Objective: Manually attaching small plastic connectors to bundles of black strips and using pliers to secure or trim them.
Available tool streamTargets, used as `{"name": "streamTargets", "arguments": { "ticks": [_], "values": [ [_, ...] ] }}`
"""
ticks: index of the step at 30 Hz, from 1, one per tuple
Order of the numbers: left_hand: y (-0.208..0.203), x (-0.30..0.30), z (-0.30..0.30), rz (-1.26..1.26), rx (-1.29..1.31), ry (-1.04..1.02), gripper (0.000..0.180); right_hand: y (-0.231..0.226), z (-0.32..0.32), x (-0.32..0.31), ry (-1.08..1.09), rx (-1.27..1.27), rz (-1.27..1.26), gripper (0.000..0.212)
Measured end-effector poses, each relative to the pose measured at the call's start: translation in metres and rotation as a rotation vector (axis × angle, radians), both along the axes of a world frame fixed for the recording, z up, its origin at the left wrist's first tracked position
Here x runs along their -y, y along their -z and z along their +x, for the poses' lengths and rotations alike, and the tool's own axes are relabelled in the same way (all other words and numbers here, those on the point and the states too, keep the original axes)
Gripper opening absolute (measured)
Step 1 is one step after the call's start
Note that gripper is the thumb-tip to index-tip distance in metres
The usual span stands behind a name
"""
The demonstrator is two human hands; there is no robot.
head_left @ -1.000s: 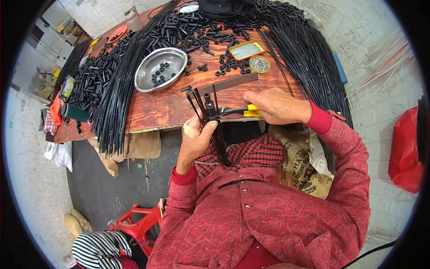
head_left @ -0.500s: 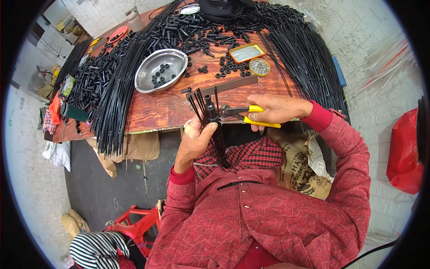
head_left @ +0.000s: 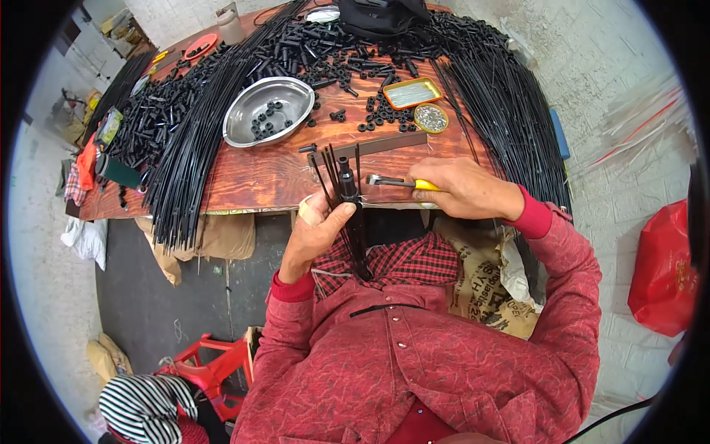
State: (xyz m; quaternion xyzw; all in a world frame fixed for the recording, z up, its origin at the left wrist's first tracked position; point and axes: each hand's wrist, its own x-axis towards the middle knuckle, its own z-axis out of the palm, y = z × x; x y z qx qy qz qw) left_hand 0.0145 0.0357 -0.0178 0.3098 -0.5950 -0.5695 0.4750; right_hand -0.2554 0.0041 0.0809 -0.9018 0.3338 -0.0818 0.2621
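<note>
While the left hand [head_left: 316, 235] closes around a bundle of slender black rods [head_left: 358, 240], with a stepped black tubular fitting [head_left: 346, 177] standing nearly upright among their tops, the right hand [head_left: 470, 189] grips yellow-handled pliers [head_left: 393, 182], whose head points at the fitting from the right but stands apart from it. The bundle reaches from the near edge of the wooden table [head_left: 251, 177] down to the red checked cloth [head_left: 421, 263]. The step in hand appears to be plier work near the fitting's base; whether the jaws are parted cannot be told. A further pinch would call for a steady left grip and the pliers brought leftward.
</note>
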Motion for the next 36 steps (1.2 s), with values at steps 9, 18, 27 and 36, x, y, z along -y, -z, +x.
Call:
{"name": "streamTargets", "arguments": {
  "ticks": [9, 18, 27, 36],
  "values": [
    [-0.008, -0.004, 0.001, 0.014, 0.012, 0.03, 0.041, -0.011, 0.007, -0.004, -0.03, -0.074, -0.184, 0.019],
    [0.003, -0.005, 0.003, 0.021, 0.044, -0.031, 0.05, -0.006, 0.013, -0.009, 0.031, -0.032, -0.195, 0.014],
    [0.001, -0.007, 0.0, 0.054, 0.024, -0.125, 0.033, -0.003, 0.015, -0.006, 0.057, -0.018, -0.14, 0.02],
    [-0.013, -0.005, -0.006, 0.03, -0.085, 0.009, 0.056, 0.012, 0.014, 0.001, 0.094, 0.112, -0.211, 0.013]
  ]
}}
